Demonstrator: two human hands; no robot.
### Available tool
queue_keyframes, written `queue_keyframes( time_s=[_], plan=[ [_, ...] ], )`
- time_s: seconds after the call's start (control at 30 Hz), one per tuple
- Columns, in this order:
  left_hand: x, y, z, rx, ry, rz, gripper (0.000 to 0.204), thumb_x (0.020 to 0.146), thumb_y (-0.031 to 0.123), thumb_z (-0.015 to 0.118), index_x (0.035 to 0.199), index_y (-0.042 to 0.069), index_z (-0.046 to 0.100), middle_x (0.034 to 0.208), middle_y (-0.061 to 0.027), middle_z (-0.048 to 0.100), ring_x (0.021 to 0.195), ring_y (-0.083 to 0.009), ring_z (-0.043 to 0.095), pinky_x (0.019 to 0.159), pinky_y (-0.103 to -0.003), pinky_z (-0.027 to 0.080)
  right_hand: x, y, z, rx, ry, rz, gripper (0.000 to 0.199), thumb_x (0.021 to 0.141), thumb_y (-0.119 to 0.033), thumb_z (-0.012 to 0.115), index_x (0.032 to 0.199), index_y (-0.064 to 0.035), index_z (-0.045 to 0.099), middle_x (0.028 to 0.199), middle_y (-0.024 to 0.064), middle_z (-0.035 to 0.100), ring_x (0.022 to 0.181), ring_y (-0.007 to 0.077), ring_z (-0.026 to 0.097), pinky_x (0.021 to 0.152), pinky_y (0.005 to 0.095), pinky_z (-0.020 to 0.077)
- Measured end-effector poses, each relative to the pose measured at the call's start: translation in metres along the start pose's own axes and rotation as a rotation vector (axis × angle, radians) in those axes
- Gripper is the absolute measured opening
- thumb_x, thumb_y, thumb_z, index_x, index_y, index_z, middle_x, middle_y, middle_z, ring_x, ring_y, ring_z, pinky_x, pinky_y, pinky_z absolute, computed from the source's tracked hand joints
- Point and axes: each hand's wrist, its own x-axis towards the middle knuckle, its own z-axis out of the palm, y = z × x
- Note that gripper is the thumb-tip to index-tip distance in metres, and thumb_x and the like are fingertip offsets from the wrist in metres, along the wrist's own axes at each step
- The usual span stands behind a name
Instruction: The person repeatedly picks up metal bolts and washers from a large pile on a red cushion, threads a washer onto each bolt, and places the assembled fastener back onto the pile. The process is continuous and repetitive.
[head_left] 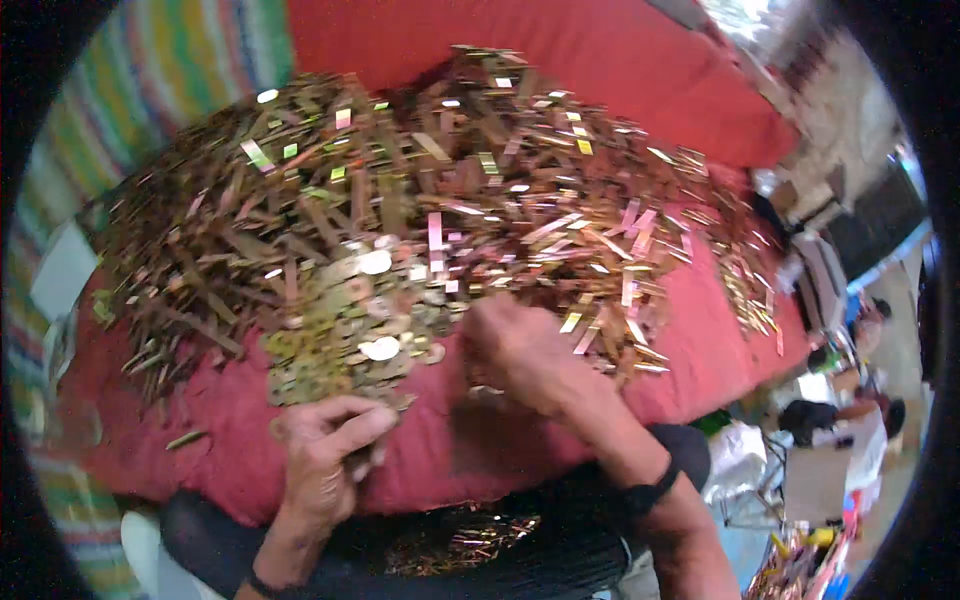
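Observation:
A broad heap of flat, shiny copper-brown strips (400, 200) covers much of the red cloth-covered surface (235, 460). In front of it lies a smaller pile of yellowish round, flat pieces (345, 335). My left hand (330, 445) is at the near edge of that pile, fingers curled and the thumb pressed over them. Anything within its grip is hidden. To the right of the round pieces, over the cloth and close to the strips, is my right hand (520, 350). Motion smears its fingers, so their hold cannot be made out.
One loose piece (186, 439) lies on the cloth at the left. More shiny strips (490, 540) show below the near edge, over dark clothing. Striped fabric (120, 100) hangs at the left. At the right stand a clear plastic bag (735, 460) and assorted clutter; a person is farther back.

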Motion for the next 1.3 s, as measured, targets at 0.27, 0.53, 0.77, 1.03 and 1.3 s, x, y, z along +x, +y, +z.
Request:
queue_keyframes(
  time_s=[0.27, 0.53, 0.77, 1.03, 1.3],
  plan=[
    [0.0, 0.008, -0.011, -0.081, -0.085, -0.015, 0.018, 0.091, 0.017, 0.078, 0.094, 0.0, 0.077, 0.072, -0.0024, 0.068, 0.053, -0.0085, 0.058, 0.043, -0.021, 0.034, -0.008, -0.046, -0.053, 0.757, -0.033, 0.086, 0.03, 0.096, -0.001, 0.069, 0.126, 0.0037, 0.068, 0.095, 0.0093, 0.071, 0.086, 0.0152, 0.069, 0.074, 0.0283, 0.0549],
    [0.001, 0.003, -0.01, -0.116, -0.162, -0.078, 0.017, 0.093, 0.016, 0.077, 0.093, -0.001, 0.077, 0.071, -0.0035, 0.067, 0.055, -0.0076, 0.057, 0.042, -0.02, 0.031, -0.017, -0.059, -0.05, 0.721, 0.021, 0.001, 0.032, 0.085, 0.002, 0.08, 0.116, 0.0014, 0.071, 0.09, 0.0078, 0.072, 0.074, 0.0188, 0.071, 0.065, 0.03, 0.0555],
    [0.001, 0.006, -0.01, -0.065, -0.226, -0.16, 0.019, 0.094, 0.016, 0.077, 0.093, -0.003, 0.077, 0.066, -0.0031, 0.063, 0.05, -0.0062, 0.05, 0.042, -0.021, 0.028, -0.022, -0.062, -0.042, 0.559, 0.068, -0.159, 0.036, 0.078, 0.002, 0.085, 0.112, -0.0043, 0.074, 0.097, 0.012, 0.074, 0.08, 0.0283, 0.074, 0.068, 0.0352, 0.0581],
    [0.005, 0.006, -0.016, -0.132, -0.247, -0.313, 0.018, 0.091, 0.012, 0.079, 0.094, -0.006, 0.077, 0.067, -0.0026, 0.063, 0.049, -0.0064, 0.048, 0.042, -0.022, 0.028, -0.024, -0.064, -0.047, 0.585, 0.085, -0.195, 0.036, 0.08, -0.002, 0.085, 0.114, -0.0063, 0.076, 0.098, 0.011, 0.075, 0.084, 0.0259, 0.075, 0.071, 0.0349, 0.0598],
    [-0.002, 0.0, -0.003, 0.527, -0.123, 0.746, 0.016, 0.088, 0.013, 0.083, 0.091, -0.002, 0.078, 0.065, -0.0061, 0.066, 0.053, -0.0181, 0.062, 0.048, -0.032, 0.045, -0.023, -0.061, -0.054, 0.865, -0.041, -0.019, 0.022, 0.093, -0.008, 0.077, 0.111, 0.003, 0.073, 0.09, 0.0104, 0.073, 0.074, 0.0186, 0.073, 0.063, 0.0295, 0.0554]
  ],
)
